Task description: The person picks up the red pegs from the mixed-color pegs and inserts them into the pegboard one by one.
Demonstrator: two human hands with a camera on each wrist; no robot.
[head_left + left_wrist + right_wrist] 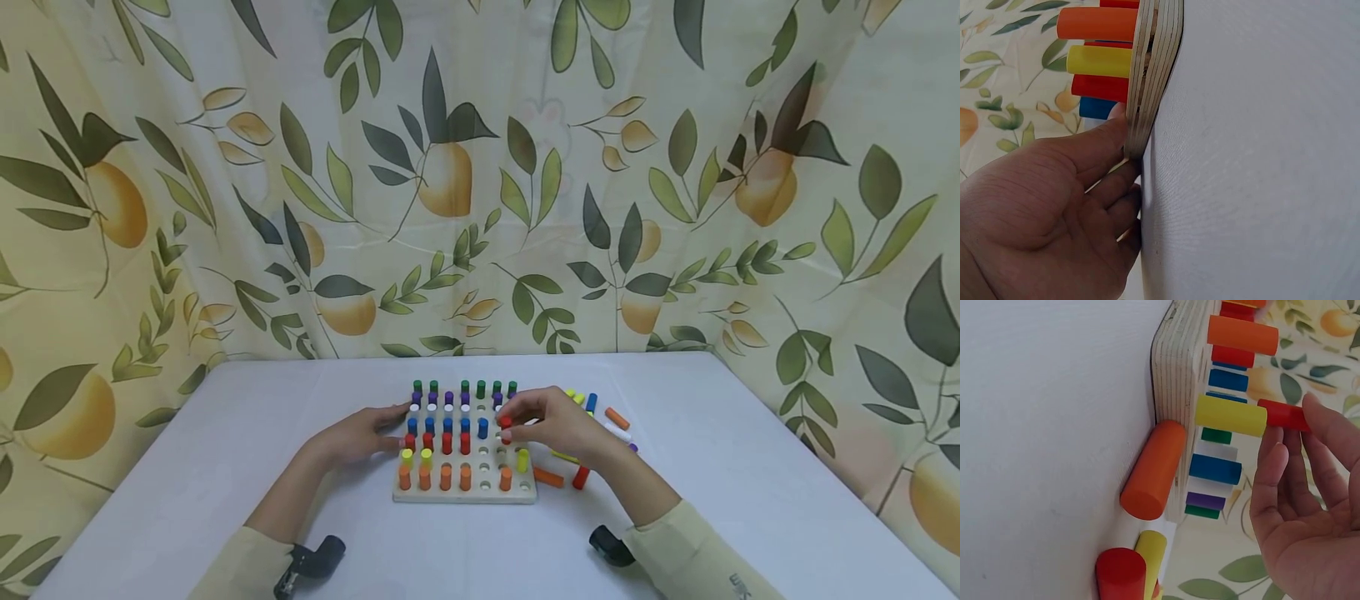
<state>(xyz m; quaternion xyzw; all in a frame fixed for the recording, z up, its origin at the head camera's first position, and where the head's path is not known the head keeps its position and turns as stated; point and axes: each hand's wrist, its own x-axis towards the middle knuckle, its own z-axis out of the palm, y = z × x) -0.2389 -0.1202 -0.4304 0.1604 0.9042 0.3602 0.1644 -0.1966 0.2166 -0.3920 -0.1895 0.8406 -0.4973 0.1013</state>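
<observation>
A pale wooden pegboard (pixel 465 495) lies on the table, carrying rows of upright coloured pegs: green at the back, then purple, white, blue, red, yellow and orange in front. Several holes toward its right side stand bare. My left hand (pixel 358 435) rests against the board's left edge, thumb and fingers apart; in the left wrist view its thumb (pixel 1107 134) touches the edge near a blue peg (pixel 1093 107). My right hand (pixel 558 425) pinches a red peg (pixel 1280 414) between thumb and fingers above the board's right part, behind an upright yellow peg (pixel 1232 415).
Loose pegs lie right of the board, partly behind my right forearm: an orange peg (pixel 549 477) touching the board's side, a red peg (pixel 581 477), a blue peg (pixel 592 403) and another orange one farther back. A patterned curtain (pixel 480 250) hangs behind the white table (pixel 225 467).
</observation>
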